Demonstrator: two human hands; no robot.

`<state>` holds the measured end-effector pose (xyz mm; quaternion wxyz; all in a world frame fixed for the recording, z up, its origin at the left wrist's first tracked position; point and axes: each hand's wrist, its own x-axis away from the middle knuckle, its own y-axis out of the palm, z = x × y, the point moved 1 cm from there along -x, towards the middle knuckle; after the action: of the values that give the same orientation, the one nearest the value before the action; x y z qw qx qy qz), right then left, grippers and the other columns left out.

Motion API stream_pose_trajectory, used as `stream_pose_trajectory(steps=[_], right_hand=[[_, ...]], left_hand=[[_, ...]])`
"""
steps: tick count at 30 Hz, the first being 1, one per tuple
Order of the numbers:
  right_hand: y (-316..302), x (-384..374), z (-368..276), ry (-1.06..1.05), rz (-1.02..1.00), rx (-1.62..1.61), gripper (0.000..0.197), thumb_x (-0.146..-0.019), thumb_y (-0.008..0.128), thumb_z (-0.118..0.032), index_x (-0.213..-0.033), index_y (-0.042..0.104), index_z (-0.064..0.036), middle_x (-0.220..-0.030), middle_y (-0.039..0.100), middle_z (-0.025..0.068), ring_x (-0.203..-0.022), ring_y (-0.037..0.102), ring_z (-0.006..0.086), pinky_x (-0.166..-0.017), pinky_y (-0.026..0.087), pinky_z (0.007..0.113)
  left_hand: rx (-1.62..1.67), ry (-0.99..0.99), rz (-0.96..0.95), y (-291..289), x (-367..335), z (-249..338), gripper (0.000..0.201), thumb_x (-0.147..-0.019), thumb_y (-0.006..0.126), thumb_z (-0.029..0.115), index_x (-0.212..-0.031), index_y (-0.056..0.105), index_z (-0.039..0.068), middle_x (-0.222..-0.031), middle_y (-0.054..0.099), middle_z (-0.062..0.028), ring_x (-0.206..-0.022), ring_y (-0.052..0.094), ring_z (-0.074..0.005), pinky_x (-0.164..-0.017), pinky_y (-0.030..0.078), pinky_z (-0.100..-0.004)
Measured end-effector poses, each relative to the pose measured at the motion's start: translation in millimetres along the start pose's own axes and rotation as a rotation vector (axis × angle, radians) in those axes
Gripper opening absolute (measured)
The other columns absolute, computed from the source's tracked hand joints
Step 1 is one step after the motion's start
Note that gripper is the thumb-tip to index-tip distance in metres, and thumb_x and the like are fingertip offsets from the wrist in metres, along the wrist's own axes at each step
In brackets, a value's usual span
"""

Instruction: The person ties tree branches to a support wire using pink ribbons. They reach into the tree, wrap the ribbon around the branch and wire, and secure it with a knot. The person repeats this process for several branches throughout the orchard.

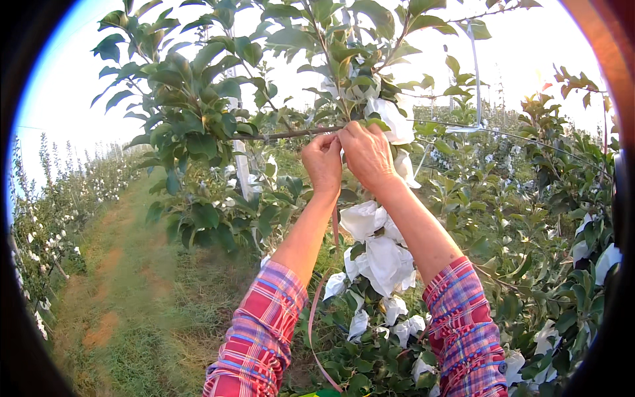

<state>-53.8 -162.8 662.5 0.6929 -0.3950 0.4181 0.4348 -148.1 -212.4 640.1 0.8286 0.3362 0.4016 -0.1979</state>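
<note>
At the middle of the head view, my left hand [323, 165] and my right hand [368, 153] meet just under a leafy tree's thin brown branch [291, 134]. Both have their fingers pinched, with the fingertips close together. A narrow pinkish-brown ribbon [312, 324] rises in a loose curve to behind my left wrist and seems to lead into that hand; its upper end is hidden. What the right fingers grip against the branch is covered by the hand. White bags [383, 264] hang in a cluster below and between my forearms, and another white bag [391, 120] is just right of my right hand.
Dense green leaves [192, 99] spread over the upper left. A pale post [241, 165] stands behind them. A wire [509, 132] crosses at the right, with a thin upright rod [476, 79]. A grassy lane [126, 284] runs along the left between rows of bagged trees [46, 231].
</note>
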Motion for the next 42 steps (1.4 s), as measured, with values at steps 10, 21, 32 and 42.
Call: stream_pose_trajectory(steps=[10, 21, 32, 42], right_hand=[[9, -6, 7, 0.081, 0.014, -0.201, 0.009, -0.075, 0.053, -0.002, -0.082, 0.056, -0.0061, -0.084, 0.057, 0.0124, -0.077, 0.056, 0.0369, -0.068, 0.045, 0.045], [4, 2, -3, 0.155, 0.097, -0.266, 0.008, -0.078, 0.059, -0.003, -0.086, 0.056, -0.0029, -0.084, 0.06, 0.0123, -0.075, 0.059, 0.0316, -0.067, 0.046, 0.039], [-17, 31, -22, 0.343, 0.195, -0.37, 0.013, -0.079, 0.059, 0.001, -0.09, 0.064, -0.0039, -0.091, 0.063, 0.006, -0.07, 0.057, 0.0154, -0.061, 0.045, 0.028], [-14, 28, -26, 0.195, -0.028, -0.01, 0.022, -0.08, 0.06, -0.002, -0.101, 0.064, -0.0034, -0.088, 0.062, 0.0059, -0.073, 0.058, 0.0155, -0.064, 0.045, 0.029]], left_hand=[[-0.049, -0.163, -0.238, -14, -15, 7, 0.013, -0.08, 0.063, 0.002, -0.089, 0.068, -0.006, -0.073, 0.066, -0.0051, -0.062, 0.055, -0.0085, -0.057, 0.044, -0.023], [0.501, -0.547, -0.377, -28, -7, -7, 0.018, -0.08, 0.068, 0.01, -0.092, 0.064, -0.002, -0.059, 0.041, 0.0072, -0.048, 0.033, -0.0022, -0.042, 0.023, -0.0194], [0.92, -0.752, -0.61, -36, 2, -22, 0.025, -0.085, 0.064, 0.006, -0.108, 0.061, -0.003, -0.079, 0.059, 0.0008, -0.056, 0.043, -0.0037, -0.043, 0.031, -0.0174], [1.042, -0.722, -0.589, -28, 7, -35, 0.028, -0.087, 0.063, 0.01, -0.113, 0.058, 0.0, -0.076, 0.054, 0.0021, -0.058, 0.04, -0.0051, -0.045, 0.031, -0.0193]])
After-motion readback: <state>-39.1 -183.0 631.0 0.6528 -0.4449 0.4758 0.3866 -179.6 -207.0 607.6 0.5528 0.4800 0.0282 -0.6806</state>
